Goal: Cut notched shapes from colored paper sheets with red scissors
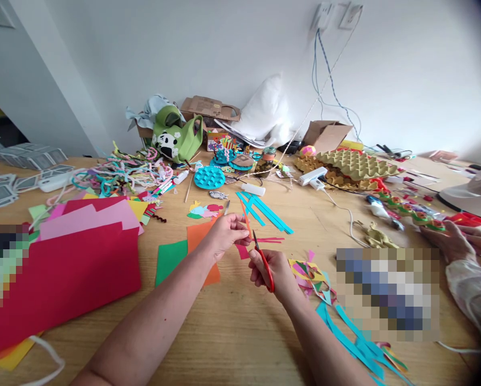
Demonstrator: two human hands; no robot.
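Observation:
My left hand (233, 231) pinches a thin orange paper strip (245, 214) between thumb and fingers. Just right of it, my right hand (270, 271) grips red-handled scissors (269, 274), with the blades pointing up toward the strip. Whether the blades touch the strip I cannot tell. Beneath my left wrist lies an orange sheet (198, 238), partly over a green sheet (170, 261). Thin pink strips (268, 239) rest behind the scissors. Farther back are long blue strips (269, 212) and small coloured paper fish shapes (206, 209).
Large red sheets (83, 268) cover the table's left. Paper scraps (310, 276) and blue offcuts (353, 340) lie beside my right forearm. Pipe cleaners (136, 169), a green panda bag (176, 134) and egg trays (353, 166) stand behind. Another person's hands (451, 241) work at the right.

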